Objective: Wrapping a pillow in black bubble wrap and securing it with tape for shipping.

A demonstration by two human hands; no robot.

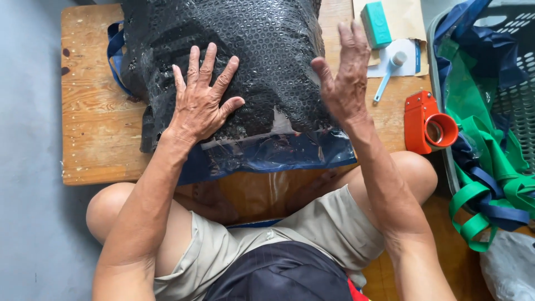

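A bulky parcel (262,61) wrapped in black bubble wrap is seen lying on the wooden tabletop (95,122), its near end sealed with a strip of clear tape and a blue bag edge showing beneath. The wrap is judged soft and yielding, somewhat slick under the tape, and the bundle looks light for its bulk; a firm hold is best taken with flat palms on both flanks or under the near edge, since the film could slip or tear if pinched. The left hand (200,106) is pressed flat on top of the parcel, fingers spread and grasping nothing. The right hand (345,78) is raised just beside the parcel's right flank, fingers released and empty. To the right, an orange tape dispenser (429,125), a small blue-handled tool (387,75) and a teal block (376,23) are laid on the tabletop, and a basket (518,106) of green and blue straps (490,184) is set further off.
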